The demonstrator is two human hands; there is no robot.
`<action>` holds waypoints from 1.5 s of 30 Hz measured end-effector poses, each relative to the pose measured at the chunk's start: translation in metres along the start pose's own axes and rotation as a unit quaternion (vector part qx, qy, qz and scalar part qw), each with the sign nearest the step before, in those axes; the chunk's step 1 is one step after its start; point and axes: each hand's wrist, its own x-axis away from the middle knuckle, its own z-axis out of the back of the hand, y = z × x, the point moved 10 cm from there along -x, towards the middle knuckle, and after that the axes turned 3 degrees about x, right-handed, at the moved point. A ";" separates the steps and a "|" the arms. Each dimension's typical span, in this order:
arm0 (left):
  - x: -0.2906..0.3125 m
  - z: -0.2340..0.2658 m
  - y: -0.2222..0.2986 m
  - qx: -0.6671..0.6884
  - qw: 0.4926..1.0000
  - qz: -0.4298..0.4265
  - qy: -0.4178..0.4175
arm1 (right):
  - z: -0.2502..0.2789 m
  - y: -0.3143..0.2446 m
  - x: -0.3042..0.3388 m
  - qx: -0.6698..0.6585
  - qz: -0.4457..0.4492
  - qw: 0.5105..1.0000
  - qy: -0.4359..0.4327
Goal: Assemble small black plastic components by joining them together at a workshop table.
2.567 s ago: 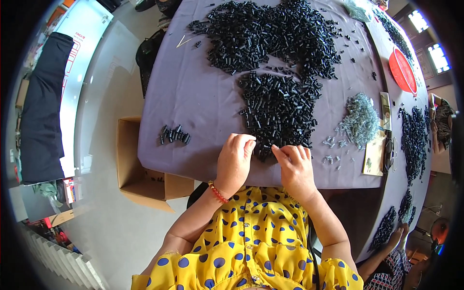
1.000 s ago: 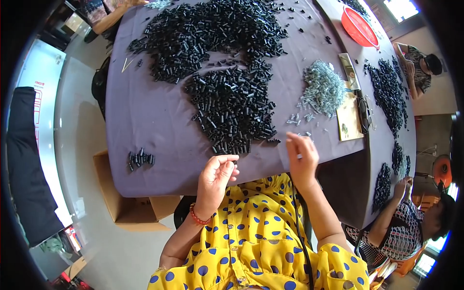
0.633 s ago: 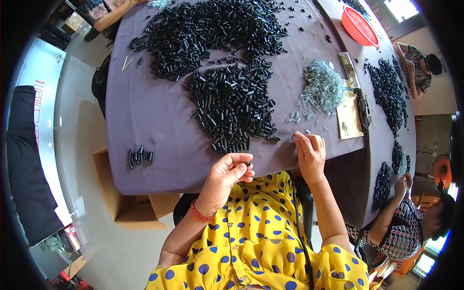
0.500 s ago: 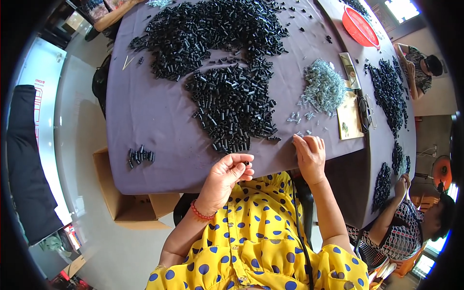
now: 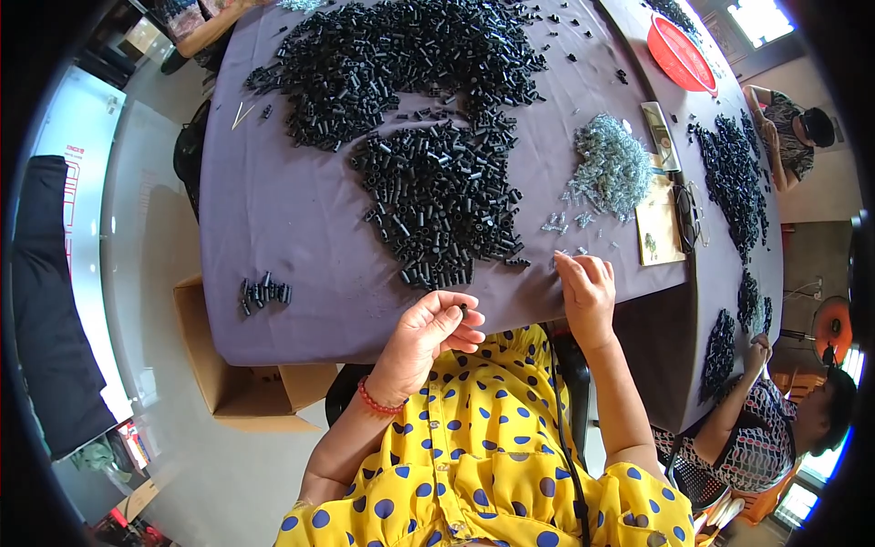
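Observation:
My left hand (image 5: 430, 335) is at the table's front edge, its thumb and index finger pinching one small black tube (image 5: 464, 310) with an open end showing. To the right, the fingertips of my right hand (image 5: 588, 294) are pinched together low over the cloth, beside a few loose clear pieces (image 5: 581, 252). Whatever lies between those fingertips is too small to make out. A big heap of black tubes (image 5: 442, 196) lies ahead of my left hand. Beyond my right hand sits a pile of small clear plastic pieces (image 5: 612, 166).
A small group of black tubes (image 5: 265, 292) lies at the table's left. Eyeglasses (image 5: 689, 214) and a yellowish card (image 5: 660, 223) are at right, with a red basket (image 5: 681, 53) farther off. An open carton (image 5: 205, 342) stands below the left edge. Two people (image 5: 775, 428) sit on the right.
The right hand's fingers have drawn together slightly and shifted a touch to the right. In the left hand, the black tube has turned slightly between the fingers.

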 end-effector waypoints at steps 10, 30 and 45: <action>0.001 -0.002 0.001 -0.006 1.000 0.012 0.008 | -0.011 -0.007 -0.008 0.010 0.082 0.993 -0.081; 0.001 -0.001 0.001 0.009 1.000 0.010 0.001 | -0.013 0.004 -0.020 -0.057 -0.007 0.996 -0.070; 0.004 0.004 0.003 0.070 0.997 0.013 -0.008 | -0.044 0.004 -0.036 0.046 0.077 0.953 -0.290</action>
